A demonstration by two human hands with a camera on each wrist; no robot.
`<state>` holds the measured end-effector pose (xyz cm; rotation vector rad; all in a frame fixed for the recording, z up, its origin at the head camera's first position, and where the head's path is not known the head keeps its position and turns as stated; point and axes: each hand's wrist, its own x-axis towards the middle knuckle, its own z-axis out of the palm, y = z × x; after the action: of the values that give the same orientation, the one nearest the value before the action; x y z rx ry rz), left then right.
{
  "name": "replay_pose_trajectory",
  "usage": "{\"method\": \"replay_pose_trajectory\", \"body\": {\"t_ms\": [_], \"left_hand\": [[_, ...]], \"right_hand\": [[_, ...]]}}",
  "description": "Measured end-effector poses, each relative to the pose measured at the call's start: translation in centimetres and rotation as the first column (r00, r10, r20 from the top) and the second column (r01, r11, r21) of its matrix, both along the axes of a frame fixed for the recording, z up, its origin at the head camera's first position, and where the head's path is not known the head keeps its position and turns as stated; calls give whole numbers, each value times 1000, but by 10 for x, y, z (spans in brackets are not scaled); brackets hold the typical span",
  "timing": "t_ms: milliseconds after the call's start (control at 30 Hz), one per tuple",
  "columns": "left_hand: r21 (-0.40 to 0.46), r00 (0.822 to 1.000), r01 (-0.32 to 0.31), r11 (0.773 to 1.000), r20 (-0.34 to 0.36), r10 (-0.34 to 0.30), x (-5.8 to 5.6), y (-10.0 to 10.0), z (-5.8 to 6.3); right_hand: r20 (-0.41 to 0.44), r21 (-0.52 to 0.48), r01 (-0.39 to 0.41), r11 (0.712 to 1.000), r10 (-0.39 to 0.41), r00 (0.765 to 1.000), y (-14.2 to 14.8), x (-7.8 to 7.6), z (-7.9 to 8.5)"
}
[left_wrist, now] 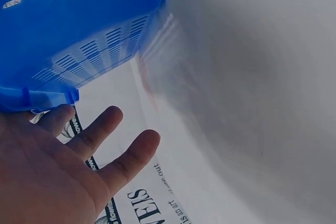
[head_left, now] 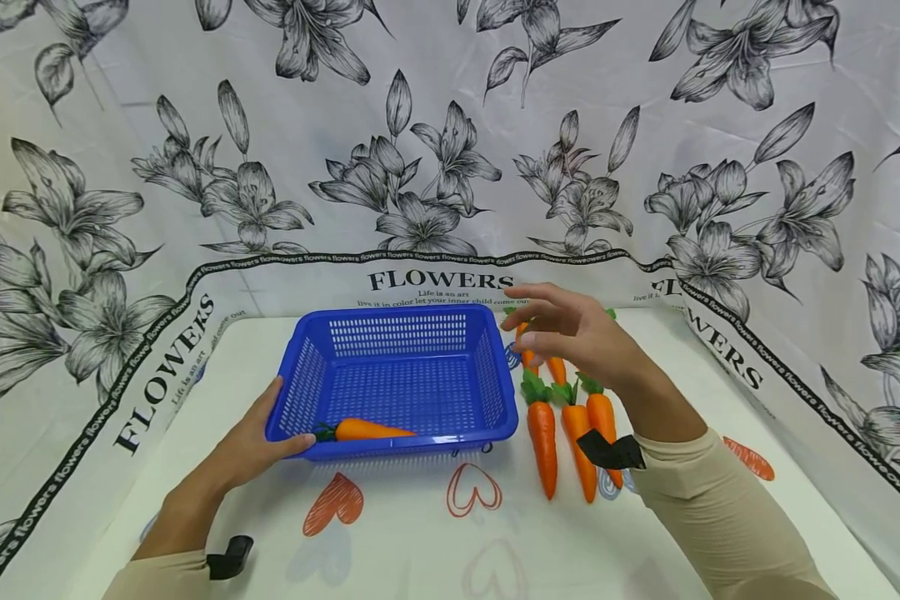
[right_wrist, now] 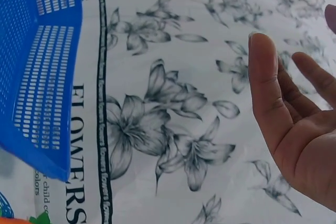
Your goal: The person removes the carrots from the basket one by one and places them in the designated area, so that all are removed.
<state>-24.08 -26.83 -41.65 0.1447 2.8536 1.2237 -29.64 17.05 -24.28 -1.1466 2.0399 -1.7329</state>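
Note:
A blue perforated plastic basket [head_left: 405, 375] sits on the table in the head view. One orange carrot [head_left: 367, 429] with a green top lies inside, along its front wall. My left hand [head_left: 258, 433] holds the basket's front left corner, thumb over the rim and fingers along the outer left side; in the left wrist view, several fingers of this left hand [left_wrist: 79, 156] extend past the rim. My right hand [head_left: 573, 337] hangs in the air right of the basket, fingers loosely bent and holding nothing. Beneath and before it lie several carrots [head_left: 542, 437], some partly hidden by the hand.
The white tablecloth [head_left: 412, 542] bears printed hearts. A flower-patterned cloth [head_left: 450, 167] rises behind the table and along both sides, with a black lettered band near its foot.

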Motion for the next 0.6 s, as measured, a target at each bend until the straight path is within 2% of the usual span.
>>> {"method": "replay_pose_trajectory", "body": {"t_ms": [233,333,600], "left_hand": [[3,1000,9,1000,-1,-9,1,-1,1],[0,1000,8,1000,4,-8,1,0,1],[14,1000,11,1000,-1,-11,0,-1,0]], "right_hand": [[-41,103,-69,992,73,996,-34,-5,10],[-48,142,-105,984,113,992,-45,-12,9],[-71,239,-225,945,248,966,-72,-29,5]]}}
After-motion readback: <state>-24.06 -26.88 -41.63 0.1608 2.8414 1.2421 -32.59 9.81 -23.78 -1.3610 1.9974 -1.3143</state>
